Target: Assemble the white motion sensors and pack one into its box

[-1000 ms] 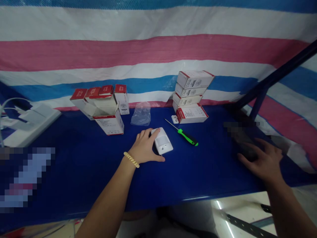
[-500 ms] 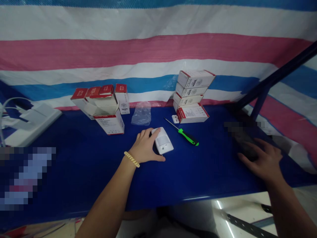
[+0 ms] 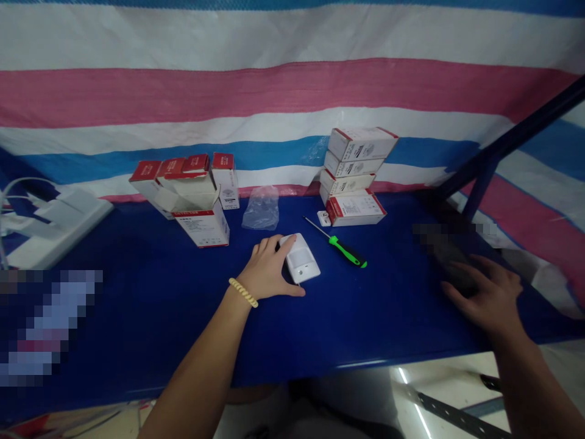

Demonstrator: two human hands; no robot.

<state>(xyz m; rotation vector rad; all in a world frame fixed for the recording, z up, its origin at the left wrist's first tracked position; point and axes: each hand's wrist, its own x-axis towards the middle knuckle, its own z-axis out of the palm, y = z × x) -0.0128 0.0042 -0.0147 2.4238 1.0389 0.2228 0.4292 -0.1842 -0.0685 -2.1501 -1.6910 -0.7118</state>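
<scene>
A: Begin at the near edge of the surface [image 3: 365, 323]. Seen first?

B: Left grip [image 3: 267, 271], behind it a wrist with a pale twisted bracelet [image 3: 244, 292]. Spread rather than clenched, with index finger laid on the white device [image 3: 305, 263] and thumb just beside its lower end. Cannot make out any firm pinch.

A: And the device?

B: Flat on the surface, near the middle, face up, left edge partly hidden by the fingers.

A: Right grip [image 3: 496, 299]?

B: Well apart, off to the right, on or over a dark object [image 3: 460, 279] — too blurred to name. Cannot tell whether closed on it or merely resting.

A: Step in hand?

B: Probably steadying the device on one side while minding the dark object on the other.

A: Needed for any next move?

B: To lift or turn the device, likely a proper close of thumb and fingers on opposite edges. To use the green-and-black screwdriver [image 3: 348, 251], first a free right grip.

A: Further out?

B: Right of the device and apart from it, that same screwdriver, shaft pointing away. Past it, a small white piece [image 3: 323, 218] close by the stacked boxes [image 3: 359, 169]. Leftward, a crumpled clear bag [image 3: 261, 209], then an opened carton [image 3: 203, 228] among red-topped boxes [image 3: 223, 161]. Behind everything — a striped sheet [image 3: 283, 88].
</scene>
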